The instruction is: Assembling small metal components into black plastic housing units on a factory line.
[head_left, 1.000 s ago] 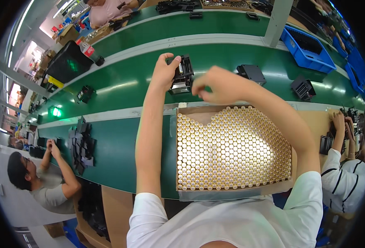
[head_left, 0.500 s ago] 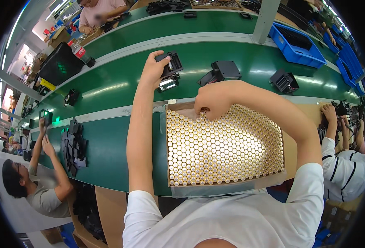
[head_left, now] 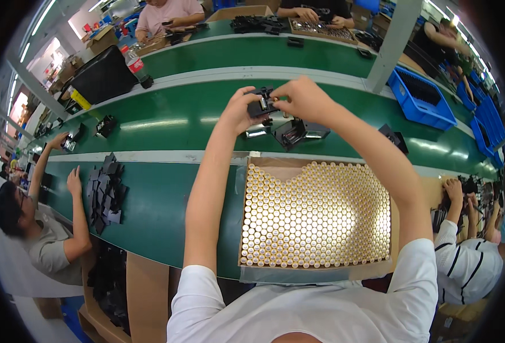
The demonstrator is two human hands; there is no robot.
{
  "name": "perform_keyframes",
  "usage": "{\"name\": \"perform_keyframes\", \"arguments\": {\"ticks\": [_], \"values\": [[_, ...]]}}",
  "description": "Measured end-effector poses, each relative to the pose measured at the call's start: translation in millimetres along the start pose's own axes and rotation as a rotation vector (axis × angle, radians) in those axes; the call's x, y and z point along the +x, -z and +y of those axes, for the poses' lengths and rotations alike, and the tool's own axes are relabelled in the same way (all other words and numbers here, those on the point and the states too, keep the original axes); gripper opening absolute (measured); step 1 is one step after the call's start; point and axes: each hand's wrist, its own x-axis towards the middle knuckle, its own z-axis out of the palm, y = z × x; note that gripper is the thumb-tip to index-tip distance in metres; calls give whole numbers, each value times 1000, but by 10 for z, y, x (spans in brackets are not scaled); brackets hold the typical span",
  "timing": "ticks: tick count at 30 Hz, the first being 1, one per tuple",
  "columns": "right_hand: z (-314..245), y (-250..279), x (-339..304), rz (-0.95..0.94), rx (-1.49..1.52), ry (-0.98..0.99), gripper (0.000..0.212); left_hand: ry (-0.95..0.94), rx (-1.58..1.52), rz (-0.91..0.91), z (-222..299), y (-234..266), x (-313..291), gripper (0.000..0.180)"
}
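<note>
My left hand (head_left: pixel 242 112) grips a small black plastic housing (head_left: pixel 257 107) with an open compartment, above the green belt. Closed in a pinch, my right hand (head_left: pixel 301 102) meets the housing's right side. A small battery with a coppery end seems to be between its fingers, mostly hidden. Below my hands, a shallow cardboard box (head_left: pixel 275 170) is packed with upright batteries (head_left: pixel 315 220); bare cardboard shows at its far left corner. Beneath the right hand, another black housing (head_left: pixel 291 134) lies on the belt, with a light-coloured panel (head_left: pixel 258 130) beside it.
A heap of flat black pieces (head_left: pixel 105 191) lies on the left of the bench. Another black housing (head_left: pixel 392 137) rests on the belt at right, below a blue crate (head_left: pixel 421 97). Co-workers sit left, right and across; a grey post (head_left: pixel 394 46) stands beyond the belt.
My right hand has left the battery box and come up to the housing in my left hand. The black housing on the belt has shifted left relative to the box.
</note>
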Motion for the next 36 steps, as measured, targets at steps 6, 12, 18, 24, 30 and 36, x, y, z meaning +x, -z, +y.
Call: {"name": "perform_keyframes", "arguments": {"ticks": [6,12,18,24,30,36], "values": [[-13,-264,29,-58,-41,-154,21,-37,-46,24,-50,7,-46,65],[78,-394,137,-4,-12,-88,21,-74,30,-40,-8,7,-90,72],[-12,-214,495,47,265,-336,22,-41,129,59,95,221,-45,75],[-63,-403,805,10,208,-362,19,-66,151,131,171,265,-107,73],[213,-972,925,305,121,-91,15,-22,118,239,221,323,-140,68],[-55,-1194,864,210,-229,3,19,-132,248,428,257,441,-97,64]]}}
